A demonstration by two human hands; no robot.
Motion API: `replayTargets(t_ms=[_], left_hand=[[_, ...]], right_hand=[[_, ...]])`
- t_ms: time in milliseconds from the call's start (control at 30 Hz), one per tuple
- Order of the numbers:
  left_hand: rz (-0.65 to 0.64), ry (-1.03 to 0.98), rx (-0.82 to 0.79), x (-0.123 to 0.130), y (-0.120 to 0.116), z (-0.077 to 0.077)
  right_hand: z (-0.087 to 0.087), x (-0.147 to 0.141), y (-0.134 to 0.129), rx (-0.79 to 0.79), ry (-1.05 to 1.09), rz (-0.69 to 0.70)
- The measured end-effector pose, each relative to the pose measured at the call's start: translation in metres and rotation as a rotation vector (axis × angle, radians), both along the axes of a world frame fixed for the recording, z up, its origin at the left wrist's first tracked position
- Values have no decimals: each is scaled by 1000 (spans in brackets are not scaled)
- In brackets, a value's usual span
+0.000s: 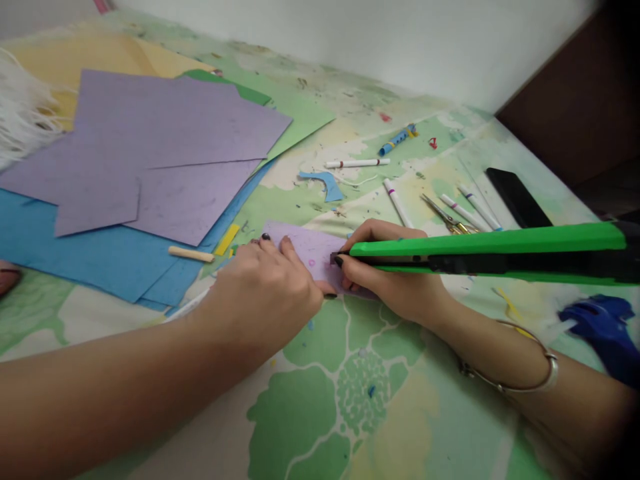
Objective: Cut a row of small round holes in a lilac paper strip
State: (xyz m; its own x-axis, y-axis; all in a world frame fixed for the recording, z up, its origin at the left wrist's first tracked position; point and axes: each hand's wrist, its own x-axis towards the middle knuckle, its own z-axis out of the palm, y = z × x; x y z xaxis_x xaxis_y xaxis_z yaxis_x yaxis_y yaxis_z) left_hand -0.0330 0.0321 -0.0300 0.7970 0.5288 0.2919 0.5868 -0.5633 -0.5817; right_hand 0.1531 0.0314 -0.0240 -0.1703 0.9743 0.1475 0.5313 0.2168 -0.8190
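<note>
Counter [450,433]: covered with a green and white flowery cloth [300,413], with a white wall [350,40] behind.
Small paper [323,248]: light purple, lying on the cloth between both hands, with a little pink mark [312,262] on it.
Left hand [265,283]: fingers bent and a bit spread on the paper's left side, thumb near its close edge, probably so it won't slide.
Right hand [405,290]: pinching the green cutter [500,240] near its front, like a pen, which likely makes it easier to steer.
Pile: purple sheets [175,127] and blue sheets [100,240] on the left, maybe there to leave working room.
Tools: a pen [357,163], scissors [445,213] and a phone [517,197] beyond the right hand, perhaps for easy reach.
Hard to see: the blade's tip is too small to tell if it goes into the paper; the right hand hides the paper's right end.
Cut off: white strings [25,100] leave the left edge; a blurry blue thing [603,327] sits far right, and I can't tell what it is.
</note>
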Motion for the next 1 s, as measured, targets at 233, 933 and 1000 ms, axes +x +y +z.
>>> replayTargets(t_ms=[233,933,1000], left_hand=[[-81,-23,-1,-4,3,3],[-158,-365,-742,-22,46,10],[-152,-370,-735,-22,43,9]], right_hand=[[-1,-1,0,21,-34,-16],[8,8,11,-165,92,104],[7,8,11,-196,112,93]])
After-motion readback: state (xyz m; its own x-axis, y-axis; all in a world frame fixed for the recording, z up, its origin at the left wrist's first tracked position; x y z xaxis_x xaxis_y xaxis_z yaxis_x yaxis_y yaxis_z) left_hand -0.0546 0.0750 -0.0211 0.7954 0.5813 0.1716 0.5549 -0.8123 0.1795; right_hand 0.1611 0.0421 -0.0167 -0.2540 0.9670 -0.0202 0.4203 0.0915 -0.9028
